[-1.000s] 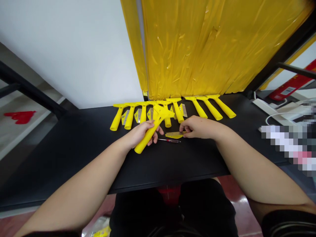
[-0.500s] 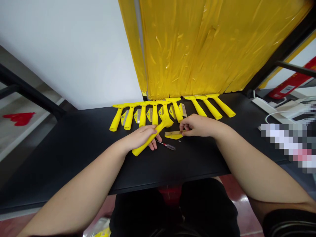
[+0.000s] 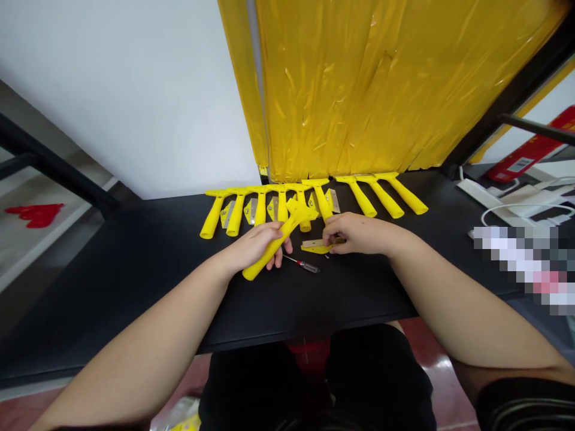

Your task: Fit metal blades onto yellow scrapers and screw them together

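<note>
My left hand [image 3: 263, 244] is wrapped round a yellow scraper handle [image 3: 262, 261], whose wide head points up and to the right. Beside it, my right hand [image 3: 348, 233] has its fingers curled down over a yellow and metal blade piece [image 3: 312, 246] lying on the black table. Its fingertips are partly hidden, and whether they grip the piece is hard to see. A small screwdriver [image 3: 308, 266] with a clear dark handle lies just below, its shaft pointing at my left fingers. Near the blade piece is a tiny pale object [image 3: 327, 257].
Several yellow handles [image 3: 211, 218] line the back of the black table [image 3: 135, 287], with metal-edged blade pieces [image 3: 335, 200] between some. Three more handles [image 3: 380, 197] stand apart to the right. White power strips and cables [image 3: 503, 203] sit at the right edge.
The held handle has turned a little, and its head now shows more of its face. My right fingers have shifted slightly left and curled further over the blade piece.
</note>
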{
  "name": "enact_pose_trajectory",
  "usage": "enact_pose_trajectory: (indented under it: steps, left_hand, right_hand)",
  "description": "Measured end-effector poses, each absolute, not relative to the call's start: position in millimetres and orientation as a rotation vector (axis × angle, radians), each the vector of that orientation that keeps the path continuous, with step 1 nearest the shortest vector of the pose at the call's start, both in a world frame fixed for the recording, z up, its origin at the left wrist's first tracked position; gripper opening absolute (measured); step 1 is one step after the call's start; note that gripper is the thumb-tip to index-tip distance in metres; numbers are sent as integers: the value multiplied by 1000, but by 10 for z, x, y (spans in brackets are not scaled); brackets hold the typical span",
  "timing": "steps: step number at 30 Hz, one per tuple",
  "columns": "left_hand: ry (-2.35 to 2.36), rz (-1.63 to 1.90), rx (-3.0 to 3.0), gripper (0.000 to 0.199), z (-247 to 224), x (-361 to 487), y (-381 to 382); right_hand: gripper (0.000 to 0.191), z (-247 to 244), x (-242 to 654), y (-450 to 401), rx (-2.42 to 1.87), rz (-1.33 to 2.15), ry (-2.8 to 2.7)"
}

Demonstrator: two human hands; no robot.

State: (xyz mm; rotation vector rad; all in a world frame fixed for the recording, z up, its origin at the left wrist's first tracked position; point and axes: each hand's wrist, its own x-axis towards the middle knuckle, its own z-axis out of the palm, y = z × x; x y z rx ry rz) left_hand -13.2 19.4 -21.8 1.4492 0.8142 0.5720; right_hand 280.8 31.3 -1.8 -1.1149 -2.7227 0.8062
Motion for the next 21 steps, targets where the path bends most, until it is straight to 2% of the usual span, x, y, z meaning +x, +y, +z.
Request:
enact_pose_trajectory:
  steps: [5, 11, 16, 21]
  left_hand:
    - [774, 599, 1370, 19, -256, -147, 211]
    - [779, 564, 1349, 25, -265, -167, 233]
    - [840, 532, 1390, 21, -189, -167, 198]
    - [796, 665, 1446, 24, -105, -143, 158]
  right_hand:
    - [9, 41, 2795, 261, -1122, 741, -2715]
    - [16, -43, 2735, 266, -1174, 658, -2680]
    - [18, -87, 2700, 261, -1216, 589, -2628]
    - [15, 7, 2735, 239, -1179, 534, -2558]
